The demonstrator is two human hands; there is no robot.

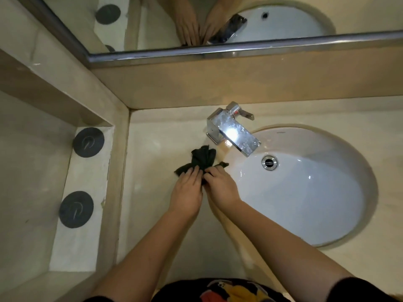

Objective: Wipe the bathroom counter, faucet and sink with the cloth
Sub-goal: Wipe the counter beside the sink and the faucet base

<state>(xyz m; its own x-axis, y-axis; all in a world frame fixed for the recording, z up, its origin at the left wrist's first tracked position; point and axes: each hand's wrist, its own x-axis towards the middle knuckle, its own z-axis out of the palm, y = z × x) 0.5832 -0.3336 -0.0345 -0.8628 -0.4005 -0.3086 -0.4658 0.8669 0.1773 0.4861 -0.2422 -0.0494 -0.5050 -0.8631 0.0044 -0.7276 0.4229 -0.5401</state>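
Note:
A dark green cloth (201,159) lies bunched on the beige counter (159,149), just left of the white oval sink (305,188) and in front of the chrome faucet (232,129). My left hand (187,190) lies flat with straight fingers on the cloth's near left part. My right hand (220,186) is beside it, its fingertips curled and pinching the cloth's near edge. The sink's chrome overflow (270,162) shows below the faucet spout.
A mirror (218,20) with a metal frame runs along the back wall above a beige splashback. A recessed niche on the left holds two dark round discs (88,142) (76,209). The counter's left side meets a raised ledge (122,171).

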